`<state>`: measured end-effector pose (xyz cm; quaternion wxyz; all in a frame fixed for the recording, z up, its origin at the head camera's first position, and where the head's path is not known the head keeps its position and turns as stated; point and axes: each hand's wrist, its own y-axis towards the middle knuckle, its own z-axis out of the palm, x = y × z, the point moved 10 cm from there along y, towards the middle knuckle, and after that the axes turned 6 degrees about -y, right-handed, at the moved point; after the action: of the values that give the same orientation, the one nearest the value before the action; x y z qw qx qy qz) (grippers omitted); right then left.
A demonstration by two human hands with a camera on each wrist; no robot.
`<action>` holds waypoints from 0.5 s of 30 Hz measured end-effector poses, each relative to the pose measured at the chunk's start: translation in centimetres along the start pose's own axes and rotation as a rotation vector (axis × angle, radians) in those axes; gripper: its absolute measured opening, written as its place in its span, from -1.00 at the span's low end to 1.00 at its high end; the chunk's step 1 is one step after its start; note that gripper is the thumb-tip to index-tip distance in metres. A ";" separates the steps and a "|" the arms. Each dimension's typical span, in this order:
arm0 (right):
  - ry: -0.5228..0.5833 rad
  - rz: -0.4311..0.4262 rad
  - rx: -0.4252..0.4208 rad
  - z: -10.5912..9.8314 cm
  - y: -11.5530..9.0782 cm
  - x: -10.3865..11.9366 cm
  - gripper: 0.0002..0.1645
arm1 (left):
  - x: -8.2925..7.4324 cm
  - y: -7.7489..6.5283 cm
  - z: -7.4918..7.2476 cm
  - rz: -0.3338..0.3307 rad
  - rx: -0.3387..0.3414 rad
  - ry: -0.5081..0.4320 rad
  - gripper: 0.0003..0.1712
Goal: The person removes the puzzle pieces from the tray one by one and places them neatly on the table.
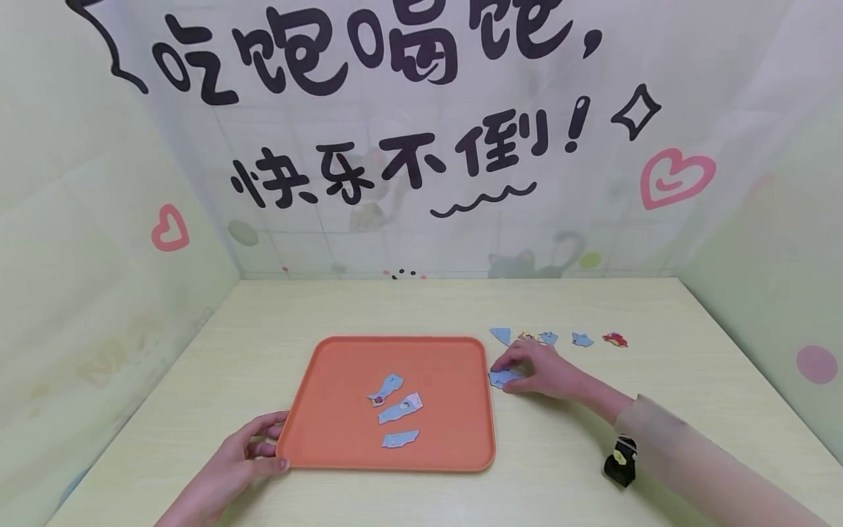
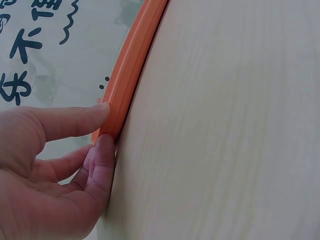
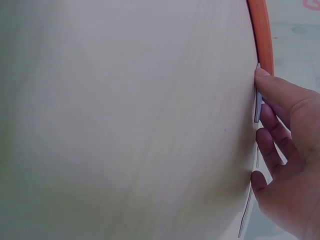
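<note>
An orange tray [image 1: 454, 432] lies flat on the table with 3 light blue puzzle pieces on it, among them an upper piece [image 1: 388, 386], a middle piece [image 1: 395, 410] and a lower piece [image 1: 399, 439]. My left hand [image 1: 246, 450] grips the tray's near left corner, thumb and fingers at the orange rim [image 2: 125, 80] in the left wrist view. Just beyond the tray's right edge, my right hand [image 1: 543, 368] pinches a light blue puzzle piece [image 1: 502, 378] by its sides. The right wrist view shows that piece [image 3: 258, 107] edge-on under the thumb.
Behind the right hand, several more pieces lie in a row, from a blue triangular piece [image 1: 501, 334] to a red one [image 1: 615, 339]. A black object with a yellow mark [image 1: 620, 462] is by the right sleeve [image 1: 698, 454]. Printed sheets wall the table [image 1: 276, 307] on three sides.
</note>
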<state>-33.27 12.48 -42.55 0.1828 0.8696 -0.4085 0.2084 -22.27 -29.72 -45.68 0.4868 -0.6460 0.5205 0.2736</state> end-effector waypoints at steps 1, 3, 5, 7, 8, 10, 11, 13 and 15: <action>0.003 0.001 0.006 0.0 0.0 0.0 -0.66 | 0.0 0.0 0.0 -0.001 -0.002 0.000 -0.08; 0.006 0.008 0.026 0.0 0.0 0.0 -0.63 | 0.0 0.0 0.0 0.000 -0.002 -0.003 -0.07; 0.017 0.024 0.053 0.0 -0.1 -0.1 -0.58 | 0.0 0.0 0.1 -0.002 -0.002 -0.008 -0.07; 0.023 0.043 0.081 -0.1 -0.1 -0.1 -0.52 | 0.0 0.0 0.1 -0.005 -0.006 -0.007 -0.07; 0.018 0.046 0.088 -0.2 -0.1 -0.1 -0.50 | 0.1 0.1 0.1 -0.006 -0.007 -0.006 -0.07; 0.006 0.068 0.096 -0.5 0.0 0.0 -0.47 | 0.1 0.1 0.0 -0.009 -0.009 -0.007 -0.07; -0.006 0.069 0.094 -0.7 0.1 0.1 -0.46 | 0.1 0.1 0.0 -0.010 -0.011 -0.006 -0.07; -0.024 0.062 0.078 -1.3 0.4 0.4 -0.45 | 0.1 0.1 0.0 -0.010 -0.013 -0.007 -0.07; -0.035 0.044 0.058 -1.9 0.7 0.8 -0.45 | 0.1 0.2 0.0 -0.010 -0.013 -0.008 -0.07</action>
<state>-33.76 12.51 -40.45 0.1455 0.8689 -0.4245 0.2088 -22.38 -29.76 -45.83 0.4860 -0.6506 0.5135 0.2772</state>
